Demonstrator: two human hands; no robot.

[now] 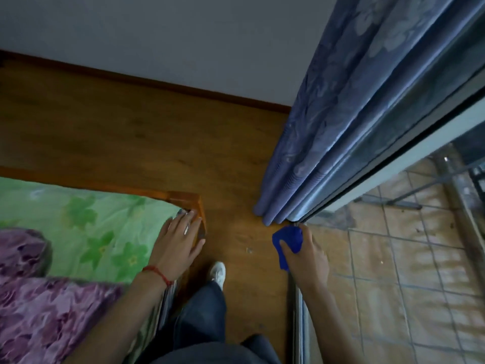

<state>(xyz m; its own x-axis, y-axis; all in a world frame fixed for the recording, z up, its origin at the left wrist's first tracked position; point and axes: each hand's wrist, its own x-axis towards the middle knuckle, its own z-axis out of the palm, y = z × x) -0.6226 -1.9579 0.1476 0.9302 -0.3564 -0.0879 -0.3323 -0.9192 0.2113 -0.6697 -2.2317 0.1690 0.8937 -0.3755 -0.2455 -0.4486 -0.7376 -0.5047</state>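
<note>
My right hand (pixel 307 254) grips a blue cloth (pixel 287 240) and holds it against the bottom of the glass sliding door (pixel 388 258), close to its frame and just below the curtain's hem. My left hand (pixel 178 243) rests flat with straight fingers on the corner of the bed, fingertips at the wooden corner post (pixel 195 206). A red string bracelet circles my left wrist.
A bed with a green flowered sheet (pixel 86 219) and a purple blanket (pixel 39 306) fills the left. A blue curtain (pixel 341 127) hangs bunched at the door's edge. Wooden floor (pixel 147 137) runs between bed and door, where my leg and white shoe (pixel 217 274) stand. Outside lies a tiled balcony.
</note>
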